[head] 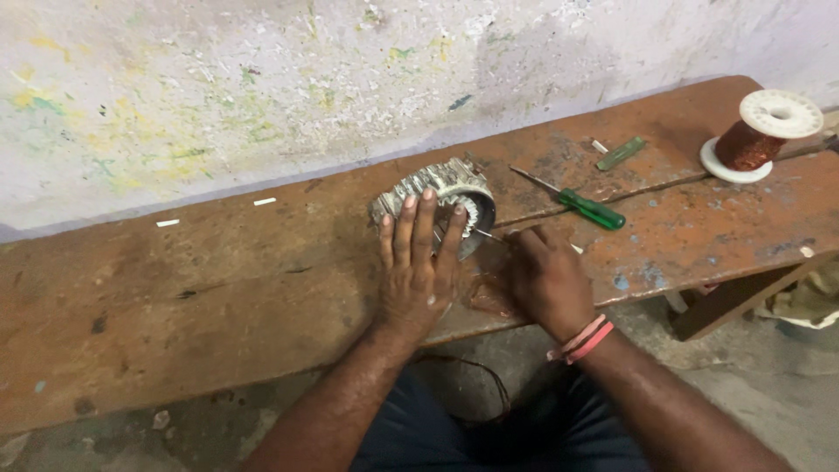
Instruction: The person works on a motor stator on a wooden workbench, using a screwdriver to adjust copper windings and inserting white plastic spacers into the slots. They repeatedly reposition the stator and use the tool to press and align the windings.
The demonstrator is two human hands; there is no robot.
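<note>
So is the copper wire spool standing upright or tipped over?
Upright: the spool stands on its lower white flange on the bench, upper flange facing up.

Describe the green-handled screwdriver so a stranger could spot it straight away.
Start at the long brown wooden bench. Just right of the grey metal ring under the left hand lies the screwdriver. Its thin steel shaft sets it apart from the shaftless green piece nearby.
</note>
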